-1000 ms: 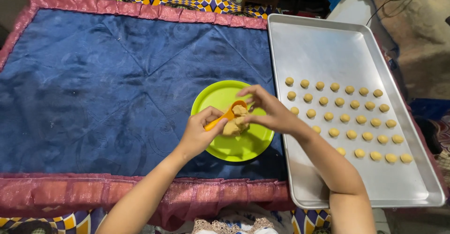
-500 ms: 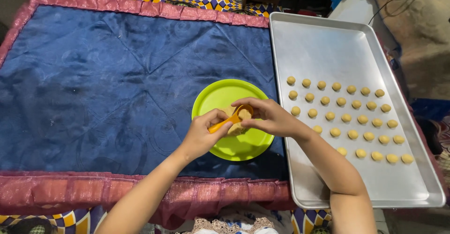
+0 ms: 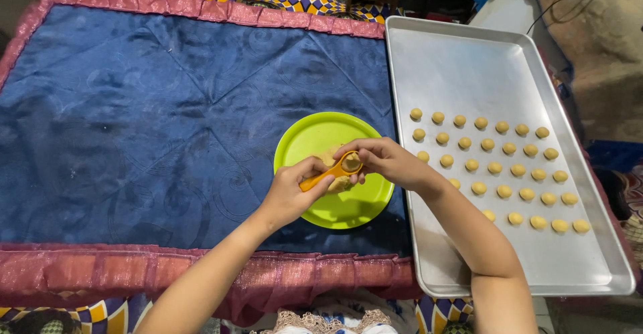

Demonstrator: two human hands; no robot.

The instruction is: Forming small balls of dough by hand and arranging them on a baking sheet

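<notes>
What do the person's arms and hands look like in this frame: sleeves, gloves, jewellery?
Both forearms are bare all the way to the frame's lower edge: no sleeves in view. The left hand and right hand wear no gloves. No rings, bracelets or watch show on either. Nails look short and unpainted, though they are too small to tell for sure.

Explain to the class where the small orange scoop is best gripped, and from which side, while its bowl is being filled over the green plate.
Grip the orange scoop by its slim handle, coming from the left, as the left hand does. The handle slants down-left, away from the bowl, leaving the bowl free for the right hand to press dough in over the green plate.
</notes>
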